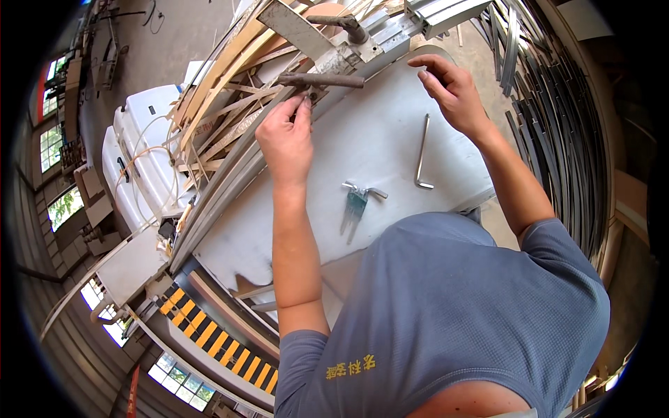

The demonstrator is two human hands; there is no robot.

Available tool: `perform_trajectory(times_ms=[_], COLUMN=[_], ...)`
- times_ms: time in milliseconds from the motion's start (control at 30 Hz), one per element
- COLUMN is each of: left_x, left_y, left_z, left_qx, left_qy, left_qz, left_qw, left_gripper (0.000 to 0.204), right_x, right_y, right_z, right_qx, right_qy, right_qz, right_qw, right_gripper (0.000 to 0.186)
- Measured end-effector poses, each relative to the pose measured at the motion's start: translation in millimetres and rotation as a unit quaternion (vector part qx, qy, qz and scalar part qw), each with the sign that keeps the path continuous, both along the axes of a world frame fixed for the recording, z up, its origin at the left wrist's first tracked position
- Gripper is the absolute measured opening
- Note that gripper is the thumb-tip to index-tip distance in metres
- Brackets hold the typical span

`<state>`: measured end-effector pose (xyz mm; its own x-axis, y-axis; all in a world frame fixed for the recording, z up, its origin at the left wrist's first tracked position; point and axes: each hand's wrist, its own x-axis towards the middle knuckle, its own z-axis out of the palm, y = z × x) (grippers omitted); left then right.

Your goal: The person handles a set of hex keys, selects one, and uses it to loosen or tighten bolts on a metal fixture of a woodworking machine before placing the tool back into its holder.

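Note:
My left hand (287, 136) reaches to the machine's rail, its thumb and fingertips pinched together just under a brown metal bar (324, 81). Whatever sits between those fingertips is too small or hidden to make out. Held over the far right of the pale metal table (390, 118), my right hand (451, 94) has its index finger and thumb apart and holds nothing. Below it on the table lies a long L-shaped hex key (422, 155). Closer to my body rests a folding hex key set (355, 201) with a green holder, some keys swung out.
Wood offcuts (230, 104) are heaped beyond the rail at left, beside white plastic containers (150, 132). Many dark strips (557, 160) lie along the right. A second bar-shaped handle (341, 26) stands at the rail's far end. Yellow-and-black striping (216, 341) marks the machine at lower left.

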<state>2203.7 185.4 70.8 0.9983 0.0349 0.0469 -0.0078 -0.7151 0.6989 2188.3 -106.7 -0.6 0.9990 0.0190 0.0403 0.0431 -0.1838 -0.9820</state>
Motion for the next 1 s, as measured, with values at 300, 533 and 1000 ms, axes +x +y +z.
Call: perform_trajectory(times_ms=[300, 533, 1000], left_x=[-3, -2, 3], left_y=[-14, -12, 7], left_z=[0, -2, -13], left_qx=[-0.056, 0.068, 0.067], left_qy=[0.022, -0.046, -0.104], left_qz=[0.063, 0.004, -0.082], left_qw=[0.996, 0.997, 0.989], left_gripper=[0.017, 0.017, 0.015], right_x=[-4, -5, 38], right_y=[4, -1, 13], right_z=[5, 2, 18], right_qx=[0.003, 0.000, -0.127], right_qy=[0.001, 0.013, -0.189], right_qz=[0.005, 0.001, 0.014], right_qw=[1.000, 1.000, 0.974], right_gripper=[0.021, 0.021, 0.023])
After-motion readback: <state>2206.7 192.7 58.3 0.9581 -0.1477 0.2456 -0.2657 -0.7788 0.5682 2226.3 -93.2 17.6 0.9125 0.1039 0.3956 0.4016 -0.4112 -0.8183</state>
